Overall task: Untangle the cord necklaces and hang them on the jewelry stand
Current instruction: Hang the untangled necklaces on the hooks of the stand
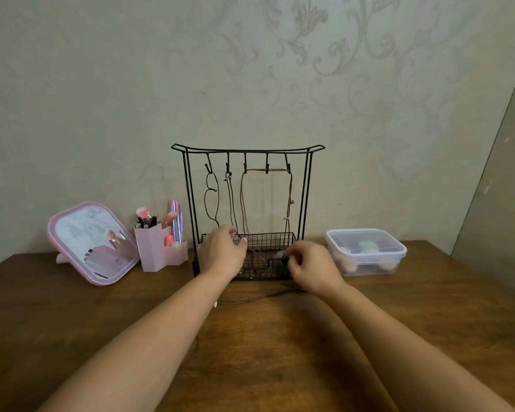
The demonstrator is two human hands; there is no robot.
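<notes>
Black wire jewelry stand (pixel 307 185) holds thin cord necklaces (pixel 244 203); left hand (pixel 222 252) fingers relaxed, right hand (pixel 312 267) fingers pinching a dark pendant (pixel 285 259).

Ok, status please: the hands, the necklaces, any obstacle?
Left hand at stand's basket. Right hand pinches dark pendant. Cords hang on hooks; one cord lies on table.

I count one wire stand (pixel 306 185) with five hooks (pixel 246 168) and three cords (pixel 211 197) hanging. Beside it are one mirror (pixel 72 233), one pink brush holder (pixel 158 251) and one lidded box (pixel 366 251). One more cord (pixel 250 299) lies on my table (pixel 72 307).
</notes>
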